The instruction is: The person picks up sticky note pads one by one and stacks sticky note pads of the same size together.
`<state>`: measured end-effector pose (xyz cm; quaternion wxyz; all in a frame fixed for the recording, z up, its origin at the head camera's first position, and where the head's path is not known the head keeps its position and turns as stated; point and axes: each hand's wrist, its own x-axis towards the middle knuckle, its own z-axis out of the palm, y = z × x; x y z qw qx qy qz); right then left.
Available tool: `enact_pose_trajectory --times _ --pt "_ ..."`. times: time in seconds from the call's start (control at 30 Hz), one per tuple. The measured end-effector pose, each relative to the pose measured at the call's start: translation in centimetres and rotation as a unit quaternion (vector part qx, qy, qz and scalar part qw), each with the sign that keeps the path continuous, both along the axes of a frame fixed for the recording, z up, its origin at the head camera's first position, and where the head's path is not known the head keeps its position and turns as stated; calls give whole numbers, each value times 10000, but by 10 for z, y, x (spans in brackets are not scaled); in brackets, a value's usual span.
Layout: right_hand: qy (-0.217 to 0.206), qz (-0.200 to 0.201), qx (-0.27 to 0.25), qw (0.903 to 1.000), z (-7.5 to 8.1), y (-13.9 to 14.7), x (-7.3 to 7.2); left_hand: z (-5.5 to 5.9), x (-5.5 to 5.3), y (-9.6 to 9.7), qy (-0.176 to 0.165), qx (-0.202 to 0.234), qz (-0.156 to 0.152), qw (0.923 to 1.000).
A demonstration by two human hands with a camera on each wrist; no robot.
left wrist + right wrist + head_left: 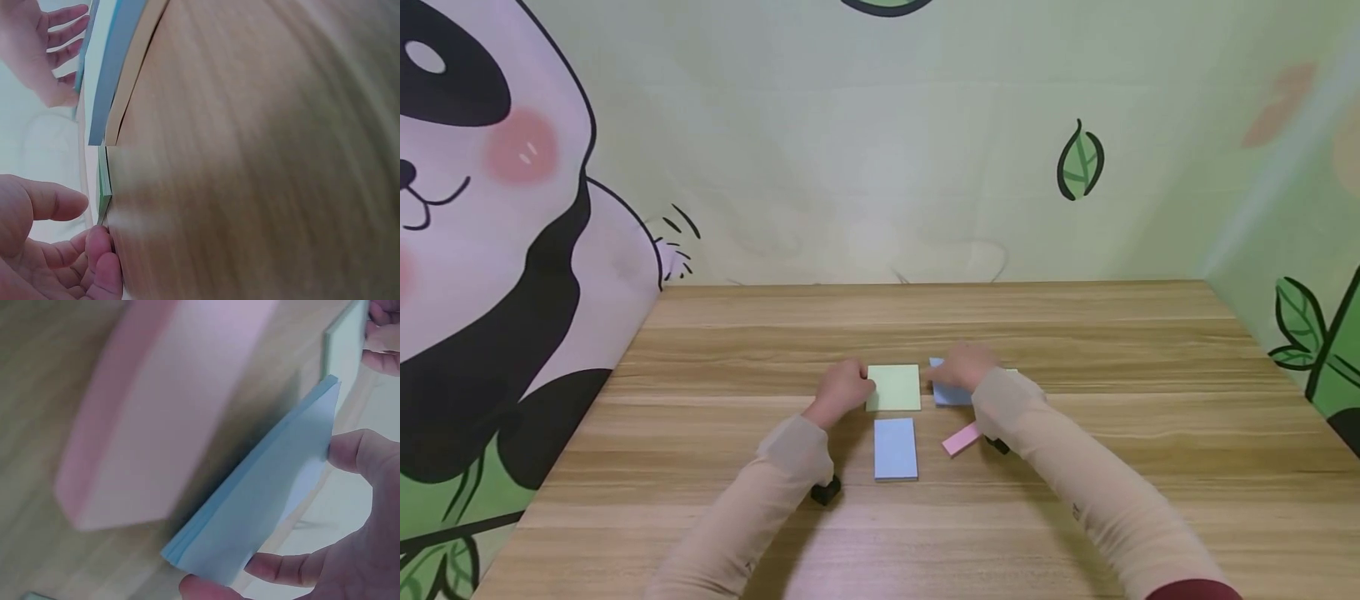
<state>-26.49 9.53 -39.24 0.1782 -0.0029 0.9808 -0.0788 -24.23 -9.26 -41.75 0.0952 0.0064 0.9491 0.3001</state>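
Observation:
My left hand [844, 390] is at the left edge of a pale green sticky note pad [897, 388], its curled fingers and thumb pinching the pad's corner. To the right, my right hand [967, 365] grips a blue sticky note pad [262, 487] by its edges, thumb on one side and fingers on the other. In the right wrist view this pad is tilted, its layered edge showing. A second, rectangular blue pad [895, 448] lies nearer to me, in front of the green one. Beside it is a narrow pink pad [961, 439], partly hidden by my right sleeve.
All the pads are on a wood-grain table [737, 350]. Part of a pale green edge [1012, 371] shows behind my right wrist. A printed wall [887, 167] with a panda [550, 150] stands at the table's back and sides.

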Motion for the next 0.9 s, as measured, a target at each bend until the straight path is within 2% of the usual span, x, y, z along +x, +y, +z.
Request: enact_pose_trajectory --times 0.17,0.33,0.9 --pt "-21 156 -16 9999 8 -7 -1 0 1 -1 10 21 8 10000" --pt "47 136 -79 9999 10 -17 0 -1 1 -1 40 25 5 10000" --pt "207 320 15 9993 6 -42 1 0 2 -1 -40 -55 -49 10000"
